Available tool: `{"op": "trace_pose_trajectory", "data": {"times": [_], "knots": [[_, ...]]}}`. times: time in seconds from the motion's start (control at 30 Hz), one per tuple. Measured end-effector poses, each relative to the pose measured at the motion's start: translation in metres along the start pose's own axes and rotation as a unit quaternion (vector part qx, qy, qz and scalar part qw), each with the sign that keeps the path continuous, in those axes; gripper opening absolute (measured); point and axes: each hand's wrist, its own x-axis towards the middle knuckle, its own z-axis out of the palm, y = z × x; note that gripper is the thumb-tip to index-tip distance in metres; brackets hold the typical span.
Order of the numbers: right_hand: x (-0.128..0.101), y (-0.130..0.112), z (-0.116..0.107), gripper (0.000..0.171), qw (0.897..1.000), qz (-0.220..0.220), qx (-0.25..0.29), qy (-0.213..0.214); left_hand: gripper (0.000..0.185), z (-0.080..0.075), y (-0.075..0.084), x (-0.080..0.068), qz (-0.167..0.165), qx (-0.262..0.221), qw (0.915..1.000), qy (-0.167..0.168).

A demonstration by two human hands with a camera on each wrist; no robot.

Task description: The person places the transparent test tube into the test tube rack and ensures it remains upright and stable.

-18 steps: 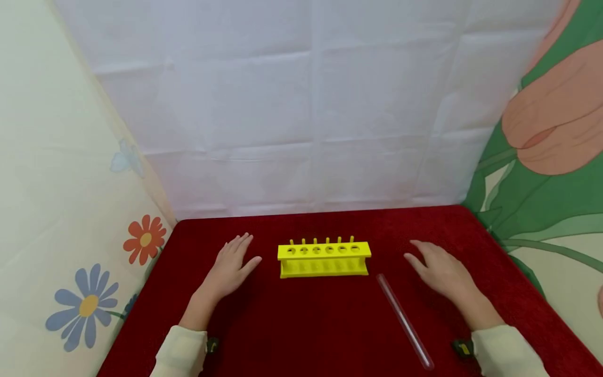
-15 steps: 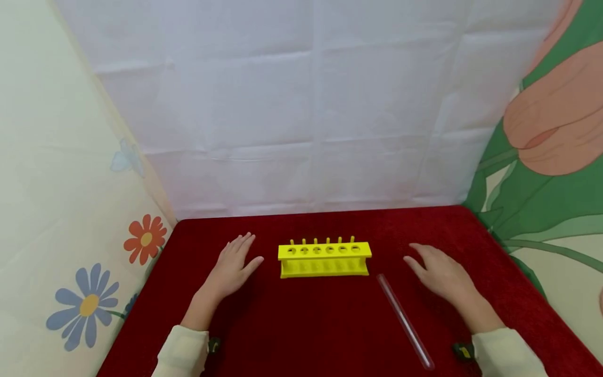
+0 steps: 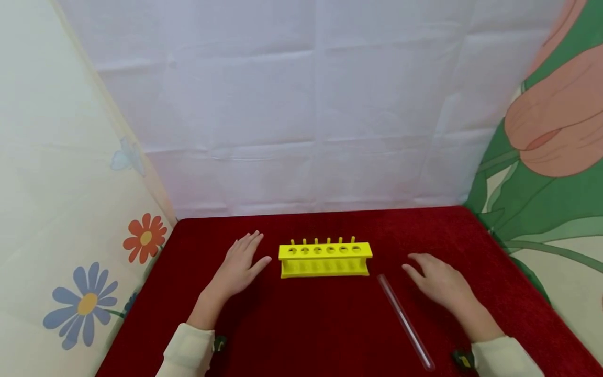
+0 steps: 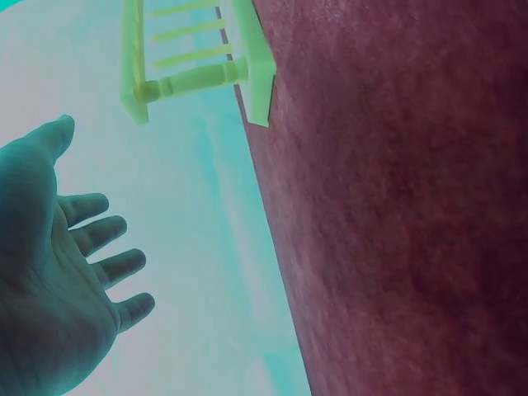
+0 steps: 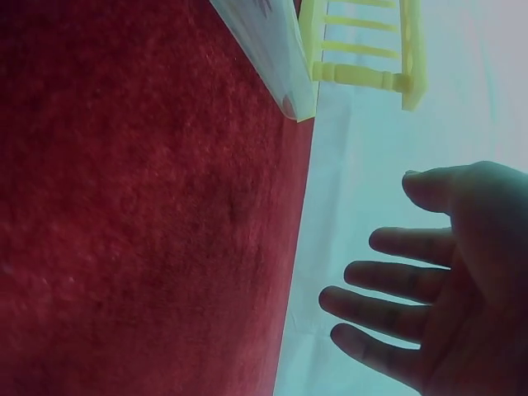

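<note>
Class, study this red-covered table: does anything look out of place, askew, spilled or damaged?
Possibly the long, clear, slender tube: it lies slantwise on the red plush cloth, outside the upright, yellow, plastic-looking six-hole rack, which holds no tube. The rack sits fairly straight, so the tube looks askew. No spill or damage shows.

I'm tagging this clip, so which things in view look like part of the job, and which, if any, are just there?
Likely part of the job:
- yellow rack, its six holes unfilled
- clear tube, lying near the rack's right end

Likely just setting:
- red cloth
- white sheet behind
- flowered hanging at right
</note>
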Motion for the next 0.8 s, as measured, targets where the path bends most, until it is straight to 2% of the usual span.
{"op": "trace_pose_trajectory", "data": {"times": [0.43, 0.8], "knots": [[-0.010, -0.006, 0.001, 0.044, 1.000, 0.009, 0.001, -0.013, 0.071, 0.001, 0.011, 0.002, 0.006, 0.003, 0.9999, -0.011], [-0.017, -0.016, 0.004, 0.043, 0.999, 0.013, 0.004, -0.035, 0.071, 0.007, 0.016, 0.006, 0.009, 0.012, 0.9998, -0.014]]}}
